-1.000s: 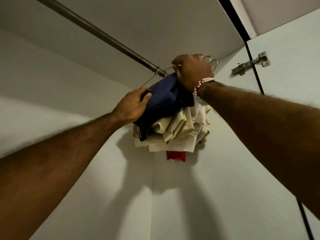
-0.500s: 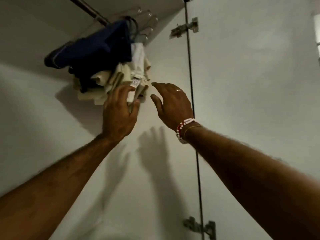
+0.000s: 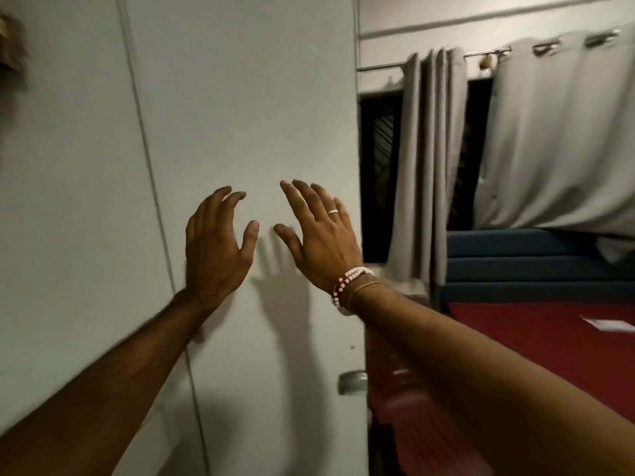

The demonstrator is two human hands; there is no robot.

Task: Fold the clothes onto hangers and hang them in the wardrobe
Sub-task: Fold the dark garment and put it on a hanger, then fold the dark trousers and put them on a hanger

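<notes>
We see both arms raised in front of the tall white wardrobe door (image 3: 247,97). The left hand (image 3: 216,249) is wide, fingers loosely bent and spread, and holds nothing. The right hand (image 3: 323,242) is just beside it on the right, also spread wide and holding nothing, with its back toward us. It wears a thin gold ring (image 3: 332,211) on one finger and a bracelet of white and red beads (image 3: 347,286) at the wrist. The shadows of both hands fall on the door below them; we cannot tell whether any fingertip touches the panel.

A dark vertical seam (image 3: 144,149) runs down the panel left of the left hand. A small grey metal handle (image 3: 352,383) sits low at the door's right edge. Of the clothes we make out only a blurred beige and dark scrap (image 3: 10,39) at the upper left edge, well apart from both hands.

Farther right, grey curtains (image 3: 549,132) hang on a metal rod (image 3: 381,67) over a dark window (image 3: 379,173). Below them lie a blue padded headboard (image 3: 515,266) and a red bed cover (image 3: 549,341) with a white sheet of paper (image 3: 606,323) on it.
</notes>
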